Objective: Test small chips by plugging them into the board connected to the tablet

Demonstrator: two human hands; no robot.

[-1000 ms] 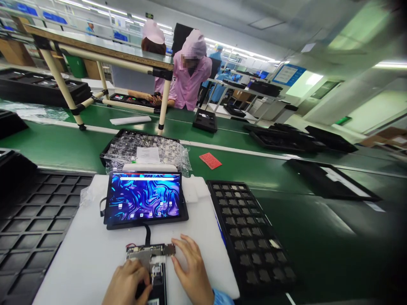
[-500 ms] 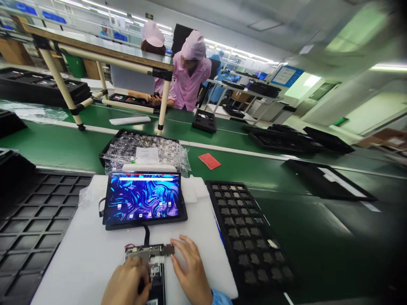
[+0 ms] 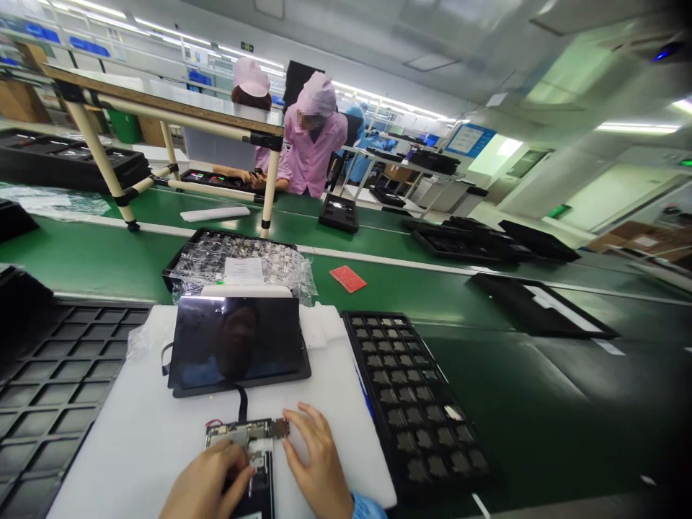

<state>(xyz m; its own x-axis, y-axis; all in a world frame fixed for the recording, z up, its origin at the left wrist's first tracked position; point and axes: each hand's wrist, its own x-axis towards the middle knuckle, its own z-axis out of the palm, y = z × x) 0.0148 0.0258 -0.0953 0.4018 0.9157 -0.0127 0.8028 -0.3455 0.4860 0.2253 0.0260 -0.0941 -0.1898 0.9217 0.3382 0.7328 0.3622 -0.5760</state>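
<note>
A silver circuit board (image 3: 238, 434) lies on a white foam pad (image 3: 108, 461), cabled to a black tablet (image 3: 235, 346). The curled left hand (image 3: 208, 483) covers its lower edge, grip unclear; the right hand (image 3: 318, 461) rests open beside it.

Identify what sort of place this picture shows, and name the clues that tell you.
Probably an electronics assembly line in a factory: a green conveyor belt, black component trays, and a tablet wired to a bare circuit board.
</note>
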